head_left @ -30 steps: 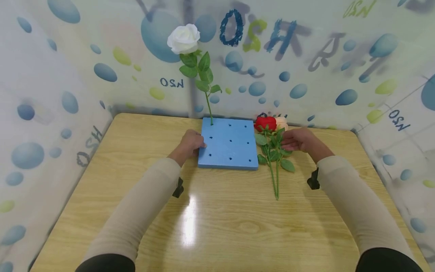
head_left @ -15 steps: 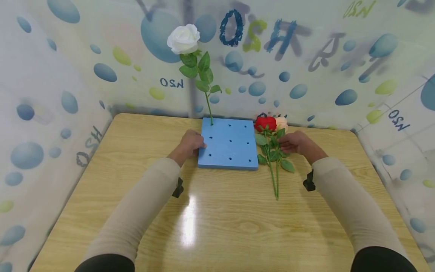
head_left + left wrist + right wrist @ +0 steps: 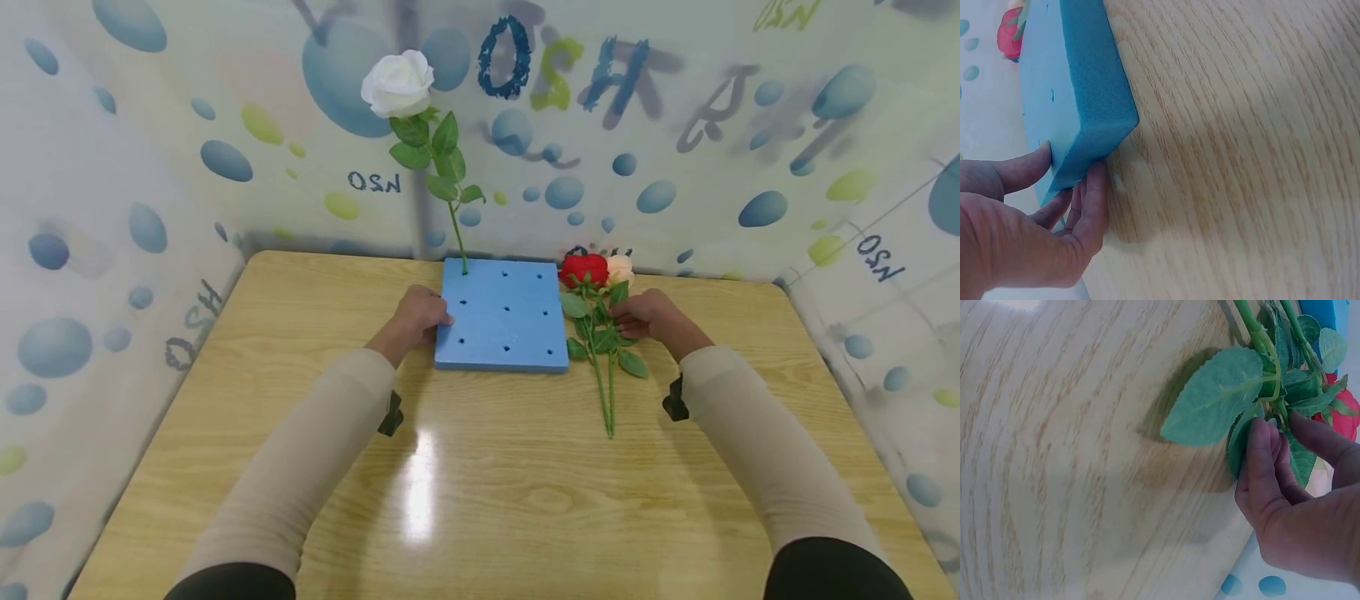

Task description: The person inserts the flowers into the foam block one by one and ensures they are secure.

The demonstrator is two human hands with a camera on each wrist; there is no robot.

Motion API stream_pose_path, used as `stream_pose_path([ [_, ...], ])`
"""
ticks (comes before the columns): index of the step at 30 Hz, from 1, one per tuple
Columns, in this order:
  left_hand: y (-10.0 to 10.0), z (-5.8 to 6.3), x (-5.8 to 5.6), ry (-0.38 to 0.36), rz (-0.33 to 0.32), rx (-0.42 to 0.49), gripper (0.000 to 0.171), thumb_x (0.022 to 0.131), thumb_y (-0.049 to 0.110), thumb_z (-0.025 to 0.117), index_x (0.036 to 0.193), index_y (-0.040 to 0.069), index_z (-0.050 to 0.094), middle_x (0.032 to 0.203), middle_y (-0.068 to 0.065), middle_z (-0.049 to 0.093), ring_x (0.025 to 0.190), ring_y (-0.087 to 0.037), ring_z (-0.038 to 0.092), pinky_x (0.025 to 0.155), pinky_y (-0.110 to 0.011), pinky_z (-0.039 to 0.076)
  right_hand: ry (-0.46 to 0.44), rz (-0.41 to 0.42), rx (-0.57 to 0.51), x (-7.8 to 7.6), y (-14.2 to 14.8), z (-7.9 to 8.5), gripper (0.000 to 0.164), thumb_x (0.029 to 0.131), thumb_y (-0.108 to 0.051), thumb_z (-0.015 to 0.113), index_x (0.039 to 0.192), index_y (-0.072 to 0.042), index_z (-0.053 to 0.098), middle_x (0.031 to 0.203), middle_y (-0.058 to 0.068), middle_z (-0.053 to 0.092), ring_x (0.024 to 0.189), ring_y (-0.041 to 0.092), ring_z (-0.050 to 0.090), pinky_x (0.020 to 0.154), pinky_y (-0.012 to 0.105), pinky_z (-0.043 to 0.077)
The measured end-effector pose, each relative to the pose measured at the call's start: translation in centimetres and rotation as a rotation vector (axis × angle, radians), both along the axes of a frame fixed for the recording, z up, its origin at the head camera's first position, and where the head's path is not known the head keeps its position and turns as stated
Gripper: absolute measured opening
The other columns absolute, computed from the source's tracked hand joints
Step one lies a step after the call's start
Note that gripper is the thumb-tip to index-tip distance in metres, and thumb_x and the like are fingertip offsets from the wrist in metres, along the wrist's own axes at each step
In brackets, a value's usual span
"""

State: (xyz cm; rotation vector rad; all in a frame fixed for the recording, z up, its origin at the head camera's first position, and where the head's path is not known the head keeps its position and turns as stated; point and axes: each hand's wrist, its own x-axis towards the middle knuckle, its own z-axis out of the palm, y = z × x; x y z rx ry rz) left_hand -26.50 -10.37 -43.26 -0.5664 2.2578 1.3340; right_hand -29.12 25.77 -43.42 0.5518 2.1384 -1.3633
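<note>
A blue foam board (image 3: 486,329) with several small holes lies on the table. My left hand (image 3: 418,312) grips its left edge, thumb on top and fingers against the side, as the left wrist view shows. A white rose (image 3: 397,85) stands upright in the board's back left hole. Right of the board lie a red rose (image 3: 583,271) and a peach rose (image 3: 620,272), stems towards me. My right hand (image 3: 651,317) pinches the peach rose's stem among the leaves (image 3: 1216,400); part of that stem is hidden by the fingers.
The wooden table (image 3: 517,475) ends at a patterned wall (image 3: 675,117) behind the board and the roses. More wall stands at both sides. A bright reflection lies on the tabletop near my left forearm.
My right hand has moved left into the leaves, and its fingers have closed on the peach rose's stem. The left hand and the board stay in place; the head view has shifted slightly.
</note>
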Motion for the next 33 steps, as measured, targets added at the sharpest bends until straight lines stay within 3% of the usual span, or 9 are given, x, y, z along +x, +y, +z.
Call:
stream_pose_path([
  [12,0.1,-0.4,-0.2,-0.014,0.005,0.008,0.052,0.093,-0.001,0.059,0.143,0.004,0.045,0.139,-0.016,0.051,0.118,-0.026,0.055,0.096,-0.042,0.052,-0.018,-0.038,-0.006,0.0,0.3,0.1,0.012,0.093,-0.008,0.055,0.099,0.002,0.058,0.070,0.003,0.062,0.061,0.011,0.063,0.069,0.026,0.059],
  [23,-0.1,-0.1,-0.3,0.001,-0.004,0.003,0.054,0.093,0.000,0.057,0.145,0.004,0.043,0.143,-0.016,0.048,0.122,-0.027,0.053,0.096,-0.043,0.052,-0.004,-0.042,-0.036,0.0,0.4,0.7,0.014,0.093,-0.009,0.055,0.086,-0.002,0.063,0.067,0.003,0.064,0.060,0.011,0.065,0.068,0.026,0.059],
  [33,-0.3,-0.5,-0.3,-0.004,-0.009,0.002,0.053,0.093,0.001,0.058,0.144,0.005,0.043,0.141,-0.016,0.049,0.121,-0.028,0.054,0.094,-0.042,0.053,0.020,-0.027,-0.053,0.2,0.8,1.1,0.011,0.093,-0.011,0.055,0.092,-0.001,0.060,0.069,0.002,0.064,0.061,0.011,0.065,0.068,0.025,0.059],
])
